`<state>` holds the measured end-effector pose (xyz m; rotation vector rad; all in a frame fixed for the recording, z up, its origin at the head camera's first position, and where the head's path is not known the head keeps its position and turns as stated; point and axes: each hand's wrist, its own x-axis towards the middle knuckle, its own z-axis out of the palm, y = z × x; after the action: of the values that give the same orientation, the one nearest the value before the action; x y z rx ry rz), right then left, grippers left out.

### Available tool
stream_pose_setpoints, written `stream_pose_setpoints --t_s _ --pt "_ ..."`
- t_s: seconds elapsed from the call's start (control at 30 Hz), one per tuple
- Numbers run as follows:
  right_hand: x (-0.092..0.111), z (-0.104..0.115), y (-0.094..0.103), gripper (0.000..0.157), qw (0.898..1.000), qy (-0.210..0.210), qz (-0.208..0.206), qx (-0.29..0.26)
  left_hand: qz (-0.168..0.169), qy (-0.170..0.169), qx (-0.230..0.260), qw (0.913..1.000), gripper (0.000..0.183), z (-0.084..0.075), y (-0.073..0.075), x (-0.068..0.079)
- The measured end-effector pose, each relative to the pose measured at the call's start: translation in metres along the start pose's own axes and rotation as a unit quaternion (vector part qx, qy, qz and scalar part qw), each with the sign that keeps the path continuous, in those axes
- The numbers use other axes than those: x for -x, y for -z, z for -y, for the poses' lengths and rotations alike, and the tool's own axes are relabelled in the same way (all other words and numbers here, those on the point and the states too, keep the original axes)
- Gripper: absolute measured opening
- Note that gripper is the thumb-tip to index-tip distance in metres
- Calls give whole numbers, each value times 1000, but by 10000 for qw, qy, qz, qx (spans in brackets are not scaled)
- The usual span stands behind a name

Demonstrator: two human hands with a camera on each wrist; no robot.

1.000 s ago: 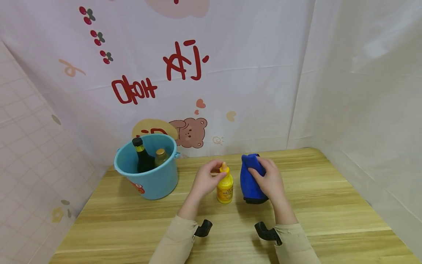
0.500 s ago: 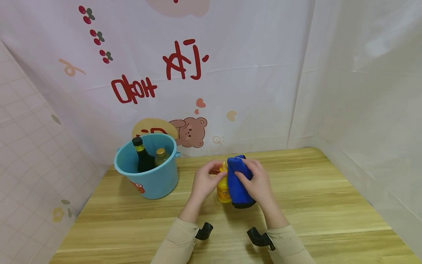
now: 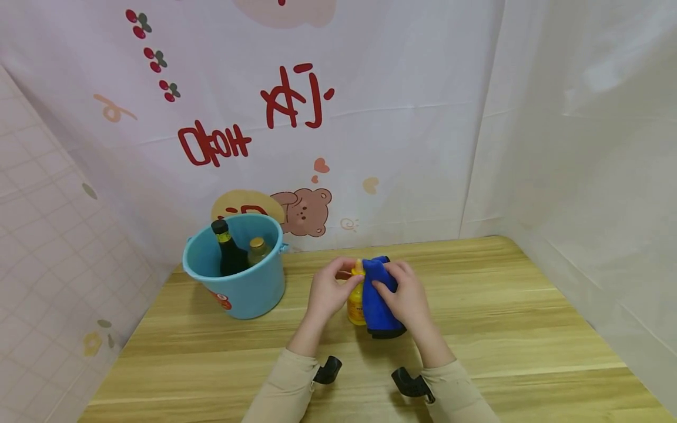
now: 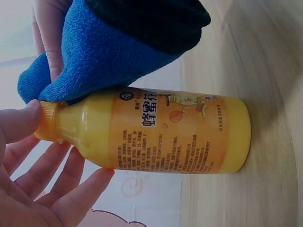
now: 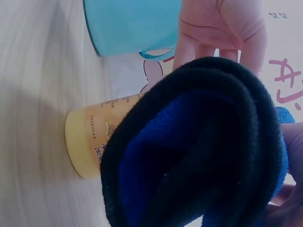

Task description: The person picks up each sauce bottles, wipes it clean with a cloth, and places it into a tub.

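A yellow squeeze bottle (image 3: 356, 306) with a printed label stands upright on the wooden table. My left hand (image 3: 330, 288) pinches its ridged yellow cap (image 4: 47, 120) between thumb and fingers, the other fingers spread along the bottle's shoulder in the left wrist view. In my right hand (image 3: 406, 294) is a folded blue cloth (image 3: 378, 302) with a black edge, gripped near its top. The cloth lies against the bottle's right side near the neck and hides part of the label. In the right wrist view the cloth's folded black edge (image 5: 189, 75) covers much of the bottle.
To the left stands a light blue bucket (image 3: 259, 294) holding a dark bottle (image 3: 233, 255) with a black cap and a glass bottle (image 3: 258, 252) with a gold cap. A printed curtain (image 3: 412, 147) hangs behind the wooden table (image 3: 502, 341).
My right hand has brought the blue cloth leftward, from beside the bottle to against it, covering its right side. My left hand has stayed at the cap.
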<state>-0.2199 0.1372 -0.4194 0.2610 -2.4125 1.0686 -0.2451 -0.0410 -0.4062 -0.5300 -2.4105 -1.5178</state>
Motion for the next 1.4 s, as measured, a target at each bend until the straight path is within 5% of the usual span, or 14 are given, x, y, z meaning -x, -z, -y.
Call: stream_pose_setpoints --t_s 0.4,0.73,1.03,1.23,1.4 --pt "3 -5 1 36 9968 -327 553 481 -12 -25 -143 9999 21 -2 0 1" --pt "2 -28 -6 34 9927 -637 997 214 -55 -62 -135 9999 20 -3 -1 1" --pt "5 -42 -15 36 9750 -933 1910 649 -45 5 -119 9999 20 -2 -2 1" --pt "2 -40 -5 40 9787 -946 1728 574 -68 -65 -9 10000 20 1 -2 0" --pt "-4 -33 15 43 9931 -772 844 242 -75 -75 -17 9999 20 1 -2 0"
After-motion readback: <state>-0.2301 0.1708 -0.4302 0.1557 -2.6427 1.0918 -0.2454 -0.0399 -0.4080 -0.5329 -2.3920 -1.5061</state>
